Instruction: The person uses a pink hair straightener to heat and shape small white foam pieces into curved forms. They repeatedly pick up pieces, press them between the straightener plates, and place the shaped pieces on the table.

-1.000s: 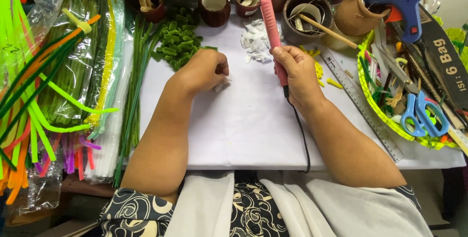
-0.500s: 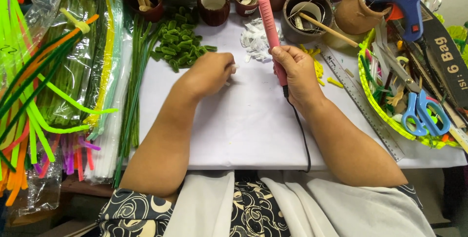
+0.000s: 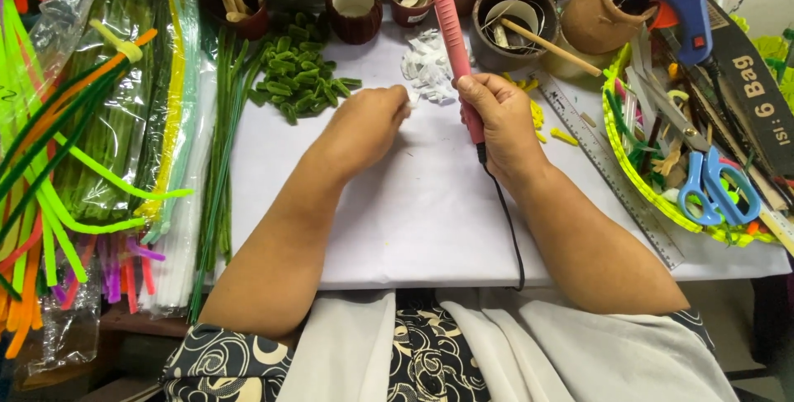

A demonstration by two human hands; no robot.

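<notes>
In the upper middle of the frame, our right hand (image 3: 502, 121) has its grip clamped around a pink, corded heating tool (image 3: 457, 50), held upright with its tip pointing to the top of the frame. Just left of it, our left hand (image 3: 364, 125) rests on the white counter (image 3: 413, 220), its fingertips pinched together by a pile of small white pieces (image 3: 428, 67); whether they hold one, we cannot tell. Green pieces (image 3: 299, 79) lie further left, and blue scissors (image 3: 718, 191) sit in a yellow tray (image 3: 641, 179) at right.
</notes>
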